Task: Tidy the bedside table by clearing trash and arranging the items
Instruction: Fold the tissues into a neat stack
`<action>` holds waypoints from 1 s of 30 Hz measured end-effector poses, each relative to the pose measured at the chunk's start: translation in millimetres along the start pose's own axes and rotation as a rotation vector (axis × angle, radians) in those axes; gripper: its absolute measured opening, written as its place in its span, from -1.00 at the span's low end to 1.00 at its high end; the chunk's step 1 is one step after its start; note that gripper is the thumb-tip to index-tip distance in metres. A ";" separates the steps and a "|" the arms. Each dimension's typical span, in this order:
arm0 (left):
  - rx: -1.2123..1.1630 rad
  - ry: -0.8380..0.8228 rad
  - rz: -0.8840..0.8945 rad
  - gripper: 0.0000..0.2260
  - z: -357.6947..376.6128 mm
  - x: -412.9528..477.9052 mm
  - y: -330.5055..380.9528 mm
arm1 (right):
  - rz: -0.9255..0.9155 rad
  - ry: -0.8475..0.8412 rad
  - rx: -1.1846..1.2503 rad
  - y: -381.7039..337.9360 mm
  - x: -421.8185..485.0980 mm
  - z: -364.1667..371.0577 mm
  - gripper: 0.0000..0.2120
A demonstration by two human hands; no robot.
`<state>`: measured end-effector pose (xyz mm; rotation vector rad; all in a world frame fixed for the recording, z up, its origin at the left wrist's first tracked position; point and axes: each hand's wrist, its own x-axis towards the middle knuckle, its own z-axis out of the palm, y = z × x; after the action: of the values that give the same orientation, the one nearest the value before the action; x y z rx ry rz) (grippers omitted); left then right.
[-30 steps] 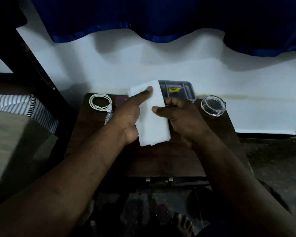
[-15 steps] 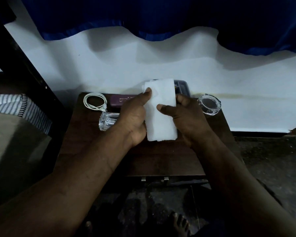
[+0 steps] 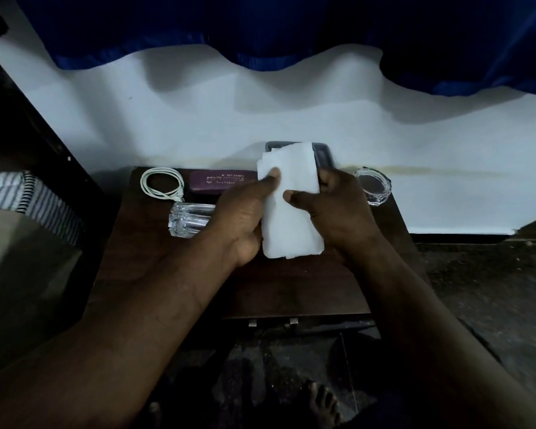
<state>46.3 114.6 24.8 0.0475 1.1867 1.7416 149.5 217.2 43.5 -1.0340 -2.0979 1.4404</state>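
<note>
A folded white tissue [image 3: 291, 212] is held upright above the dark wooden bedside table [image 3: 291, 289], both hands gripping it. My left hand [image 3: 242, 218] pinches its left edge with the thumb on the front. My right hand [image 3: 338, 209] clasps the right edge, thumb across the paper. On the table lie a coiled white cable [image 3: 161, 182], a maroon spectacle case [image 3: 220, 181], a clear glass tumbler on its side [image 3: 189, 219] and a clear glass dish [image 3: 373, 185] at the right. A grey box [image 3: 324, 154] is mostly hidden behind the tissue.
The table stands against a white wall [image 3: 260, 119] under a blue curtain [image 3: 291, 26]. A bed with striped cloth [image 3: 28, 199] and a dark frame lies to the left. Dark floor and a bare foot [image 3: 322, 404] show below the table's front edge.
The tissue has been turned from a slant to nearly upright and narrower between the hands. The left forefinger no longer stretches along it. The view shifted, uncovering the tumbler and spectacle case.
</note>
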 end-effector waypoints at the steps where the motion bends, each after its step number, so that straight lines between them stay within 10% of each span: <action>1: -0.029 0.002 -0.014 -0.68 0.1 -0.6 0.7 | 0.010 -0.007 0.022 0.9 0.3 -0.2 -0.73; 15: 0.044 0.025 0.063 -0.59 10.4 -6.6 -10.1 | 0.150 0.056 0.475 -4.7 -2.4 11.7 -0.85; 30: 0.016 0.023 0.185 -0.78 5.6 3.1 7.3 | 0.176 -0.026 0.396 -7.1 -1.2 12.9 -0.75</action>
<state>42.5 120.4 31.5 0.1512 1.2456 1.8983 139.1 206.9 45.0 -1.0585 -1.6704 1.8671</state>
